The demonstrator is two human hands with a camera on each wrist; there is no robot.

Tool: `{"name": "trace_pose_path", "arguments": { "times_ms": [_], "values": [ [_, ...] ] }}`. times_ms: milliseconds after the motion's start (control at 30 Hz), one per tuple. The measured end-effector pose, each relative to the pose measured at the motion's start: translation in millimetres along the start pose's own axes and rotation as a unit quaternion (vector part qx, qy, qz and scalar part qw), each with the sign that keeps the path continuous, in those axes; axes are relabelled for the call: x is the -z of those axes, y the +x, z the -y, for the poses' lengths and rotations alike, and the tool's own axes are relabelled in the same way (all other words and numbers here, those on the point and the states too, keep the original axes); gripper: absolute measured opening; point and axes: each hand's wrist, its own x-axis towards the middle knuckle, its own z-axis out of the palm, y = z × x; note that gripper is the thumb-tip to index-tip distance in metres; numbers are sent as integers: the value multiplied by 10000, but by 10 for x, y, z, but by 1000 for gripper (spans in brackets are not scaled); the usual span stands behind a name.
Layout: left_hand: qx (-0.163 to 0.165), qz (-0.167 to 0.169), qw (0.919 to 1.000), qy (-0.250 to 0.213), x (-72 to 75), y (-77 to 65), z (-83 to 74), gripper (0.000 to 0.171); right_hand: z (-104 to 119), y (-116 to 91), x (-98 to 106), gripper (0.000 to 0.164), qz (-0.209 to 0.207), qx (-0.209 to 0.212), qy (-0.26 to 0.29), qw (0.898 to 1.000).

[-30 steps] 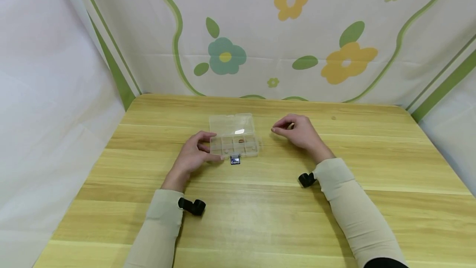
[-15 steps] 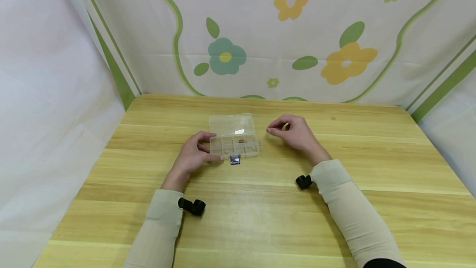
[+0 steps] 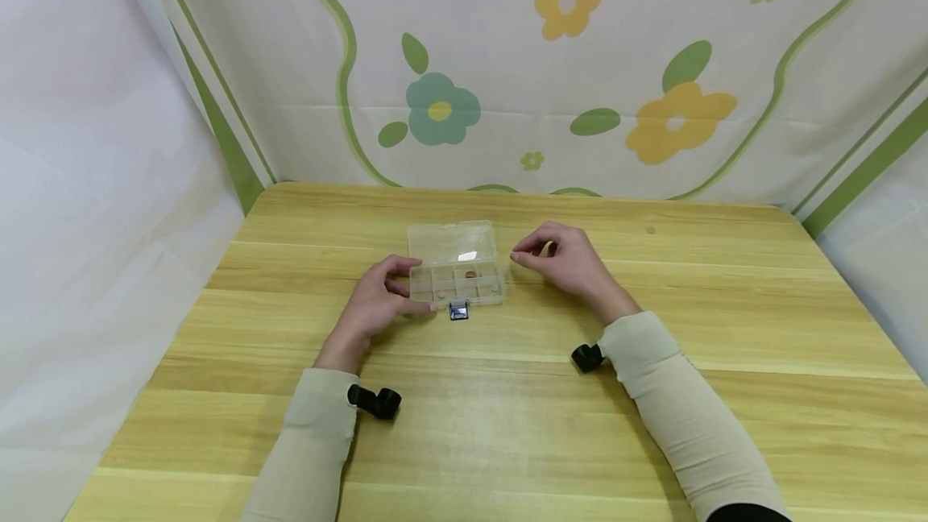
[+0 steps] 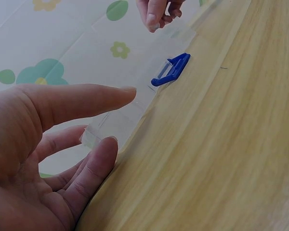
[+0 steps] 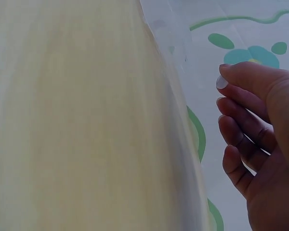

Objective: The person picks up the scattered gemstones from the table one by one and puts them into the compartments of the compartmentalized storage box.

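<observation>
A clear plastic compartment box [image 3: 457, 290] lies on the wooden table with its lid [image 3: 442, 242] folded back. My left hand [image 3: 371, 300] holds its left end, thumb along the front edge and fingers at the back corner. A blue latch [image 4: 176, 70] hangs open at the box's front. In one back compartment lies a small brown piece [image 3: 470, 275]; a small pale round piece [image 3: 441, 295] shows in a front one. Just right of the box, my right hand [image 3: 569, 260] pinches a small whitish disc [image 5: 222, 83] between thumb and index finger, the other fingers loosely curled.
The wooden table [image 3: 464, 425] reaches back to a white curtain [image 3: 507, 47] printed with flowers. Black wrist-worn pieces sit on both cuffs, the left one [image 3: 374, 403] and the right one [image 3: 587, 358] close over the tabletop.
My right hand has moved left, closer to the right end of the box, still pinching. The left hand and the box have stayed in place.
</observation>
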Motion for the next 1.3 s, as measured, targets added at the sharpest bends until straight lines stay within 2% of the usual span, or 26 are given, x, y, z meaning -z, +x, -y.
{"name": "trace_pose_path", "arguments": {
  "times_ms": [233,400,533,933,1300],
  "values": [
    [21,-4,10000,-8,-4,-1,-8,76,60,13,-67,4,-24,284,-10,9996],
    [27,-16,10000,5,-6,3,-5,76,106,15,-120,4,26,331,35,9994],
    [6,-27,10000,13,-7,0,-3,76,146,18,-168,5,109,336,67,9994],
    [-19,-22,10000,15,2,-5,-4,77,330,77,-378,6,456,781,68,9959],
    [-30,34,10000,10,4,4,-8,75,459,162,-575,7,693,1004,-50,9925]
  ]
}}
